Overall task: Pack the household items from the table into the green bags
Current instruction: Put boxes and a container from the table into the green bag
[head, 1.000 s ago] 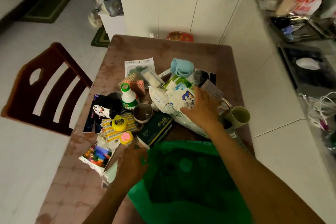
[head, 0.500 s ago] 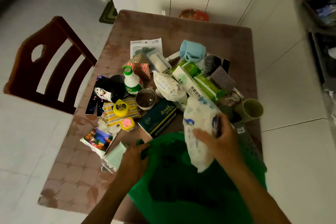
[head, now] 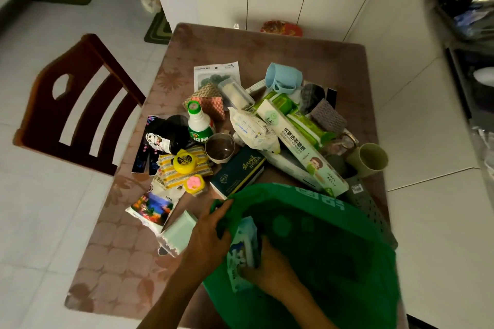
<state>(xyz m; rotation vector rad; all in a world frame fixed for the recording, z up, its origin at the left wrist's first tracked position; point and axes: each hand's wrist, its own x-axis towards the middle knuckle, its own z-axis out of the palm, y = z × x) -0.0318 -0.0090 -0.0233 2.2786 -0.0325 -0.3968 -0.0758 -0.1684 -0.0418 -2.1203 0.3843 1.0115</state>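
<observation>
Right hand (head: 270, 267) is inside the green bag (head: 334, 243), fingers curled around a soft white-and-blue packet (head: 243, 251), which sits in the bag's mouth at the near-left corner. Left hand (head: 207, 238) is pinching the bag's left rim and lifting it to keep the mouth open. The packet looks light and squashy, film-wrapped, so probably a bit slippery; best gripped across the middle, and it can just be dropped, nothing to break. The bag is thin limp fabric and won't hold itself open, so one hand has to stay on the rim. The rest is still piled on the desk (head: 267, 43). The long foil box (head: 299, 147) is light stiff cardboard; take it mid-length and lay it flat along the bag. The white bottle with green cap (head: 197, 121) looks like the heaviest piece, smooth plastic; grab the body, keep it upright, set it low in the bag. The blue cup (head: 284, 77) and green cup (head: 370, 159) are rigid and light; take them by the handle or rim. The dark box (head: 238, 173) is stiff with square edges, easy pinch across the width. The small bowl (head: 220, 148) could be breakable, can't tell the material, so set it in last on top of the soft packs.
</observation>
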